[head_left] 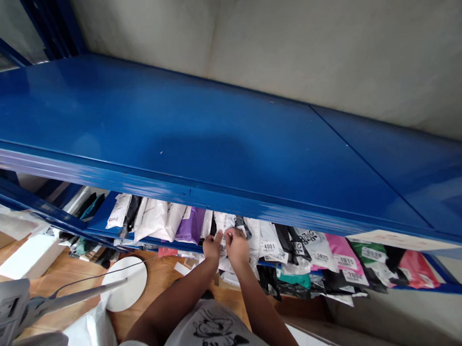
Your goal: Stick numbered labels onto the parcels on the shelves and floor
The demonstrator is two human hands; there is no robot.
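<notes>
My left hand (212, 248) and my right hand (238, 245) are side by side at the lower shelf, fingertips close together and bent in a pinch. Between them is a white labelled mailer bag (223, 220) with printed numbers, and both hands grip its surface near the label. Which edge each finger presses is too small to make out. To the left lies a purple mailer bag (191, 225), beside white mailer bags (152, 219). On the right, a white bag marked 4001 (269, 241) rests near black bags.
A broad blue shelf board (197, 138) spans above the hands, its front edge close over the bags. Pink bags (342, 252) and green ones lie farther right. A white fan-like stand with a round base (125, 284) stands left on the wooden floor (160, 289).
</notes>
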